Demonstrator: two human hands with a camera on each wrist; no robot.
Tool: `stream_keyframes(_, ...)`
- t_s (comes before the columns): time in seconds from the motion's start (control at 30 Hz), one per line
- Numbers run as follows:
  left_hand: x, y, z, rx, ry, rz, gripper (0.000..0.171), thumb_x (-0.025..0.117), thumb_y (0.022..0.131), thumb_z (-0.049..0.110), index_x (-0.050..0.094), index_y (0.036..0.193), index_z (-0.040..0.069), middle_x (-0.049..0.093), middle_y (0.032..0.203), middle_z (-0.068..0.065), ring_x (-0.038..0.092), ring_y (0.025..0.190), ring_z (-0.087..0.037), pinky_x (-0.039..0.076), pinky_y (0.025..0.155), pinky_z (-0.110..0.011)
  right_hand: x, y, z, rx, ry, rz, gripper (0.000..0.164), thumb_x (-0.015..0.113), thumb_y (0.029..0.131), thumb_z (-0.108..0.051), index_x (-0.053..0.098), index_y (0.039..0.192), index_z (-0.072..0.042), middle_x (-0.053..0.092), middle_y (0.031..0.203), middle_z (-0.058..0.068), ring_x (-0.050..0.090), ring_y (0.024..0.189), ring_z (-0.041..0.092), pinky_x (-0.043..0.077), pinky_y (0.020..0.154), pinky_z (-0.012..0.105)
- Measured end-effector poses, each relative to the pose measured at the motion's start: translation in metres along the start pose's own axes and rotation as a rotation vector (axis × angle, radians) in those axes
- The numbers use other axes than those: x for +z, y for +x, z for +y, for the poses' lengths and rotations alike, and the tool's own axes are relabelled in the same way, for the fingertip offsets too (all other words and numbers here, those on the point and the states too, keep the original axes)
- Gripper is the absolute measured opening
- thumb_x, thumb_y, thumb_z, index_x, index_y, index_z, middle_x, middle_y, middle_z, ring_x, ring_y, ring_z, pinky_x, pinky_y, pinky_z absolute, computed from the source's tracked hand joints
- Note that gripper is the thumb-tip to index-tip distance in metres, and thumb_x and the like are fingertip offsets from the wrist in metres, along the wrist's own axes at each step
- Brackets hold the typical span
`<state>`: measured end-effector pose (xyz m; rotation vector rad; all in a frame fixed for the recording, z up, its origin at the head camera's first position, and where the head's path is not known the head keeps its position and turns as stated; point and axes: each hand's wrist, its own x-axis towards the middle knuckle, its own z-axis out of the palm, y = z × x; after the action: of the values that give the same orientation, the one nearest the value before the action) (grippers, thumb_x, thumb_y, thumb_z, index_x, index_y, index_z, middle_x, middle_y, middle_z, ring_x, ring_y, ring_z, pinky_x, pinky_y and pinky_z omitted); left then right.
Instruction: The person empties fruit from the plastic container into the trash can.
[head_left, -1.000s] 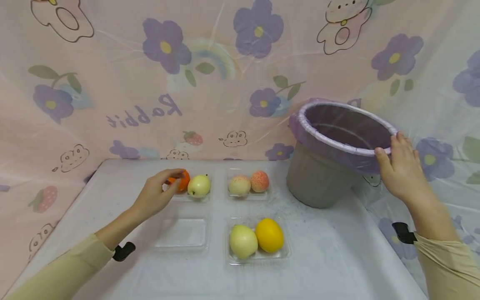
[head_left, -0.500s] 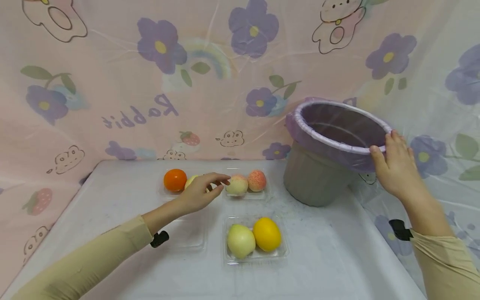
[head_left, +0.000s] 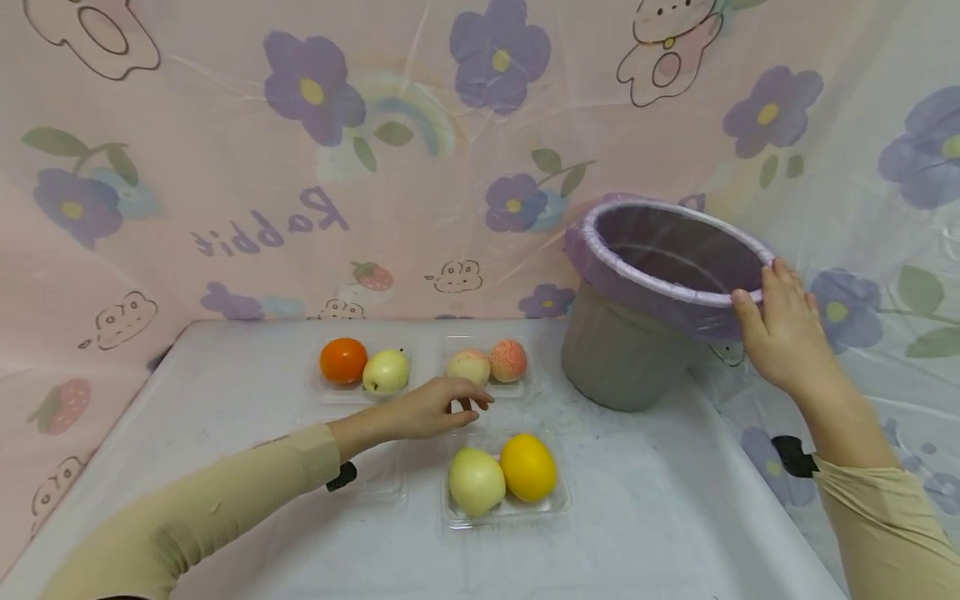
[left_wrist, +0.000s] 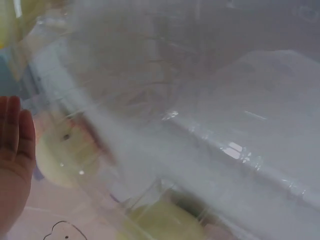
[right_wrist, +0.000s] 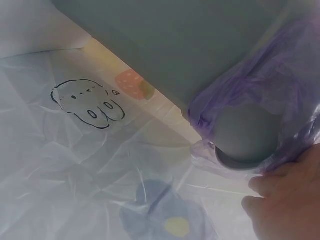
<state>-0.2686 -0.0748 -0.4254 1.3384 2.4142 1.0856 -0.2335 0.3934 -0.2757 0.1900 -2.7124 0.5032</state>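
My left hand (head_left: 435,410) hovers between two clear plastic boxes, its fingers loosely bent and holding nothing. Behind it, one box (head_left: 450,340) carries two peaches (head_left: 508,360). Nearer me, another box (head_left: 487,521) holds a pale green round fruit (head_left: 476,483) and a yellow oval fruit (head_left: 528,467). In the left wrist view, the hand's fingers show at the left edge beside a peach (left_wrist: 67,152). My right hand (head_left: 787,342) grips the rim of a grey trash can (head_left: 622,358) lined with a purple bag (head_left: 648,298); the right wrist view shows it against the bag (right_wrist: 250,80).
At the back left, a clear box (head_left: 318,392) holds an orange fruit (head_left: 343,360) and a yellow-green apple-like fruit (head_left: 387,372). A bare clear box (head_left: 386,487) lies partly behind my left forearm. A patterned curtain (head_left: 255,150) closes off the back of the white table (head_left: 637,533).
My left hand has moved right and toward me, from the orange fruit past the apple-like fruit to between the right-hand boxes. The right hand stays on the trash can's rim. The view shifts slightly.
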Motion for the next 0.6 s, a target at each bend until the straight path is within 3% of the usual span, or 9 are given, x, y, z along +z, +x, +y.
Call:
stream_keyframes(0.3, 0.009, 0.000, -0.008, -0.004, -0.015, -0.099, 0.030, 0.069, 0.100, 0.005, 0.070, 0.130, 0.002, 0.074, 0.117, -0.014, 0.071, 0.100, -0.018, 0.057, 0.087, -0.022, 0.000, 0.000, -0.001, 0.005, -0.007, -0.010, 0.079, 0.022, 0.113, -0.044, 0.008, 0.155, 0.020, -0.001, 0.165, 0.039, -0.005, 0.153, 0.057, -0.010, 0.121, 0.068)
stream_keyframes(0.6, 0.014, 0.000, -0.007, -0.036, -0.022, -0.162, 0.030, 0.069, 0.100, 0.005, 0.069, 0.129, -0.001, 0.076, 0.107, -0.007, 0.071, 0.095, -0.014, 0.056, 0.085, -0.020, 0.000, 0.001, 0.000, 0.004, -0.006, -0.001, 0.079, 0.023, 0.113, -0.045, 0.010, 0.155, 0.021, 0.001, 0.165, 0.040, -0.004, 0.153, 0.058, -0.009, 0.121, 0.069)
